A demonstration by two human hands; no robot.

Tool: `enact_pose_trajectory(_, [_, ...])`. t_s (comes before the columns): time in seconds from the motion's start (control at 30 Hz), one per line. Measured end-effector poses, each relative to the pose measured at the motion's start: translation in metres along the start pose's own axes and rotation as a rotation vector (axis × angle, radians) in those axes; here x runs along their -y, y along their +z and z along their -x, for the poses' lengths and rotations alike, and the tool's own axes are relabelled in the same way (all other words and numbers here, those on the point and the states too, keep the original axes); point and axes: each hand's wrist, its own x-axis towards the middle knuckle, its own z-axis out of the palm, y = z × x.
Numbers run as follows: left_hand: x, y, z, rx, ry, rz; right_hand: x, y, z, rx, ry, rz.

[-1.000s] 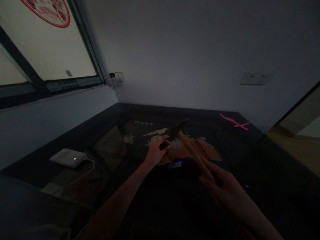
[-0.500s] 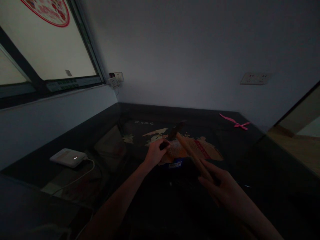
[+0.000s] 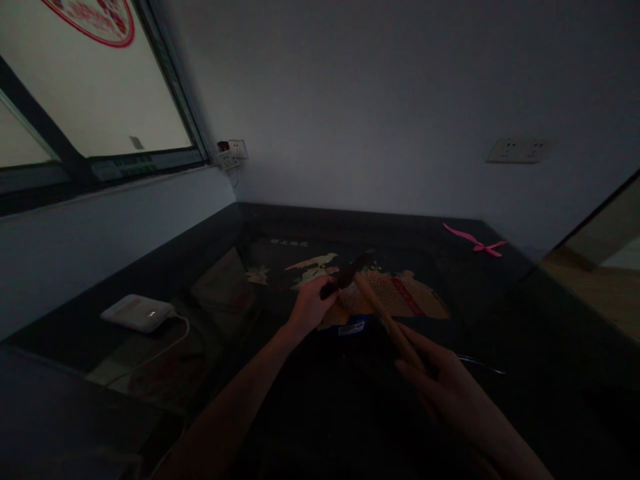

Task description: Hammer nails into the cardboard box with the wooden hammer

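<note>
My left hand (image 3: 311, 305) is closed around a dark, narrow object (image 3: 356, 265) whose far end points up and to the right; its kind is hard to make out in the dim light. My right hand (image 3: 443, 377) grips a light-brown wooden stick (image 3: 376, 301), tilted up and left. The stick's far end is close to the dark object; whether they touch I cannot tell. Beneath them lies an orange-brown patterned piece (image 3: 413, 297) with a red band. A blue item with a white label (image 3: 353, 327) sits just below, nearer me.
A white power bank (image 3: 137, 313) with a white cable lies at the left of the dark table (image 3: 300, 220). A pink ribbon (image 3: 480, 246) rests at the back right. A thin shiny rod (image 3: 483, 364) lies beside my right hand. Walls border the back and left.
The wooden stick and my right hand have shifted slightly down. The dark object in my left hand has tilted lower to the right. More of the thin shiny rod shows.
</note>
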Motion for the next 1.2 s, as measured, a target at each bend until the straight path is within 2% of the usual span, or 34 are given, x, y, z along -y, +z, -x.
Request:
enact_pose_trajectory(0.3, [-0.008,-0.002,-0.001,0.010,-0.028,0.076,-0.016,0.001,-0.002,-0.028,0.040,-0.027])
enact_pose_trajectory(0.47, [-0.007,-0.003,-0.001,-0.012,-0.035,0.043,-0.006,-0.005,0.000,-0.071,-0.011,0.029])
enact_pose_trajectory(0.7, [-0.008,-0.004,0.000,-0.023,-0.072,-0.019,0.011,-0.011,-0.008,0.046,-0.019,0.077])
enact_pose_trajectory(0.87, [-0.007,-0.002,0.000,-0.036,-0.065,0.043,0.016,-0.014,-0.006,-0.053,-0.008,0.104])
enact_pose_trajectory(1.07, [-0.004,-0.002,0.000,-0.010,-0.077,0.007,0.019,-0.010,-0.005,-0.004,-0.041,0.082])
enact_pose_trajectory(1.2, [-0.003,-0.002,-0.001,-0.014,-0.056,0.020,0.019,-0.011,-0.004,-0.047,-0.026,0.086])
